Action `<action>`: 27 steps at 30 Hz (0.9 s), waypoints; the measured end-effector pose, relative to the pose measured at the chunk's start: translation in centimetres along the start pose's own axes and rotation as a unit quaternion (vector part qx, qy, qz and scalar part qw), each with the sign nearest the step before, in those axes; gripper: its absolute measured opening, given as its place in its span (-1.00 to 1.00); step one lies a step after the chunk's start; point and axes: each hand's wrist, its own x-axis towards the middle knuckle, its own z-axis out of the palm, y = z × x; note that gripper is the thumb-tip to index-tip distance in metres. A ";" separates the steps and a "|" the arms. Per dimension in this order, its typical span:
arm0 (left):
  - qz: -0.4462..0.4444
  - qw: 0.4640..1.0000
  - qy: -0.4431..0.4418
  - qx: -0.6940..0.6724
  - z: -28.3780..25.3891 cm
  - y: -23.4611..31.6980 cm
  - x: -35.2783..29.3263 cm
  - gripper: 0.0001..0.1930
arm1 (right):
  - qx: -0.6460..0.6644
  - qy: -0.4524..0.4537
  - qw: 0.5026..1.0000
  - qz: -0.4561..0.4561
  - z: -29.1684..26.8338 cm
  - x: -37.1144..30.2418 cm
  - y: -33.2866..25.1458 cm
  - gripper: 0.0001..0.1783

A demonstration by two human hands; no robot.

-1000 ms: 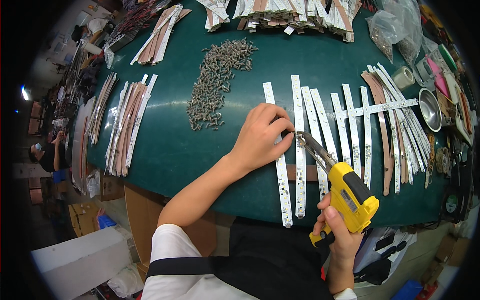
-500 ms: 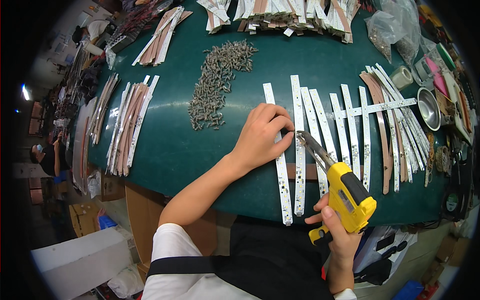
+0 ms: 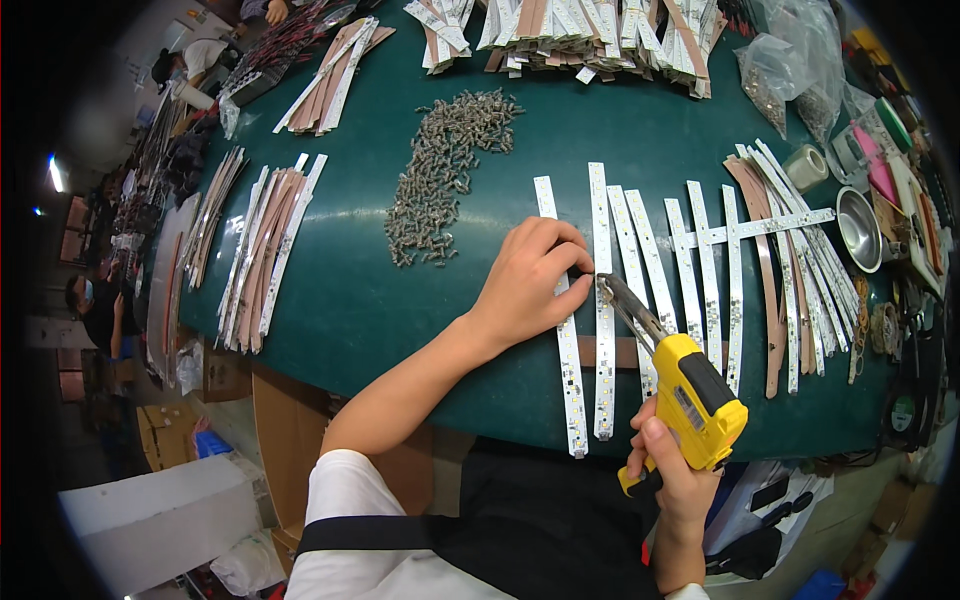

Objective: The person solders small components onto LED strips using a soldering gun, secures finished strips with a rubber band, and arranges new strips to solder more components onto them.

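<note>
My right hand [image 3: 680, 470] is wrapped around the grip of a yellow and black pistol-shaped soldering gun [image 3: 695, 395]. Its slim metal nose points up and left, the tip at the edge of a white LED strip board [image 3: 603, 350]. Just left of that tip my left hand [image 3: 535, 275] bends in a pinch, thumb against fingers; whatever sits between them is too small to make out. The left hand lies over another LED strip board [image 3: 572, 390], covering its upper middle. More strip boards [image 3: 685, 270] stand in a row to the right, one lying crosswise over several.
A heap of small grey metal parts [image 3: 440, 170] lies on the green table [image 3: 340, 280]. Bundles of strips stand at left [image 3: 265, 255], at the back [image 3: 600, 35] and at right [image 3: 800, 270]. A metal bowl [image 3: 858, 230], clear bags [image 3: 770, 80] and a tape roll [image 3: 806, 167] occupy the right side.
The whole view has shifted slightly, with the table lower in the picture. My right-hand fingers have closed more around the gun's grip; its tip stays by the left fingertips.
</note>
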 end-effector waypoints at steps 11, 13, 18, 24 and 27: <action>0.000 1.000 0.000 0.000 0.2 0.0 0.1 -0.89 | 0.039 0.015 0.999 -0.023 0.1 -0.3 0.0 -0.54; 0.005 1.000 0.000 0.003 0.2 0.0 0.1 -0.88 | 0.050 0.022 0.998 -0.033 0.1 -0.6 0.0 -0.54; 0.000 1.000 -0.003 -0.003 0.0 0.0 -0.1 -0.88 | 0.033 0.016 0.999 -0.017 0.1 -0.4 -0.1 -0.58; -0.003 1.000 -0.007 -0.009 0.1 -0.1 -0.1 -0.87 | 0.043 0.010 0.999 -0.023 0.2 -0.1 0.3 -0.58; -0.001 1.000 -0.009 -0.002 0.0 0.1 0.1 -0.87 | 0.041 0.003 0.999 -0.019 0.1 -0.1 0.3 -0.57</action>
